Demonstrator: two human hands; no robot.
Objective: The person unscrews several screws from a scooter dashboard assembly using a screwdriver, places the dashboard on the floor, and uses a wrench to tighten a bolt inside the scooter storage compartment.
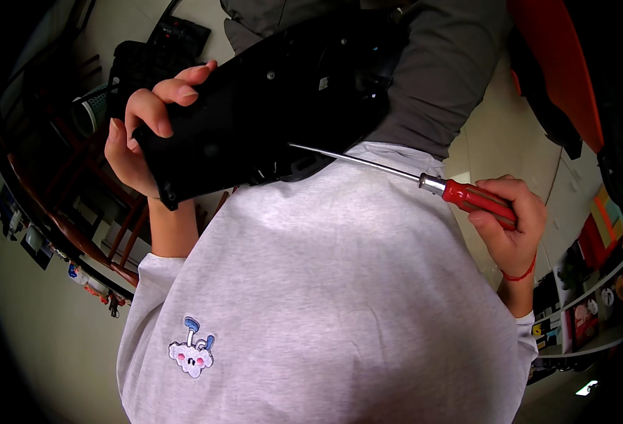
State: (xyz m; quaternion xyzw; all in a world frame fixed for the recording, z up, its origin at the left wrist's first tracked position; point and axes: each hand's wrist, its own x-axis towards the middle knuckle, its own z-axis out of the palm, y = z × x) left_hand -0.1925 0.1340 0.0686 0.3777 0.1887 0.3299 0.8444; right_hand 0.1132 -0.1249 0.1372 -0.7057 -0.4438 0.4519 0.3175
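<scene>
A long black plastic panel [248, 106] with a few small screws or fittings on its surface lies tilted across my lap. My left hand [145, 134] grips its left end, fingers curled over the far edge and thumb side near the corner. In my right hand [520, 215] is a screwdriver [389, 169] with a red handle and a long metal shaft. Its tip points left and overlaps the panel's near part; whether it touches the panel I cannot tell. The panel's underside is hidden.
My dark grey trousers [438, 78] are under and beside the panel. A black object [177, 39] sits on the floor at the far left, near a light green basket [92, 106]. An orange-red panel [566, 63] stands at the far right, above shelves [594, 304] with assorted items.
</scene>
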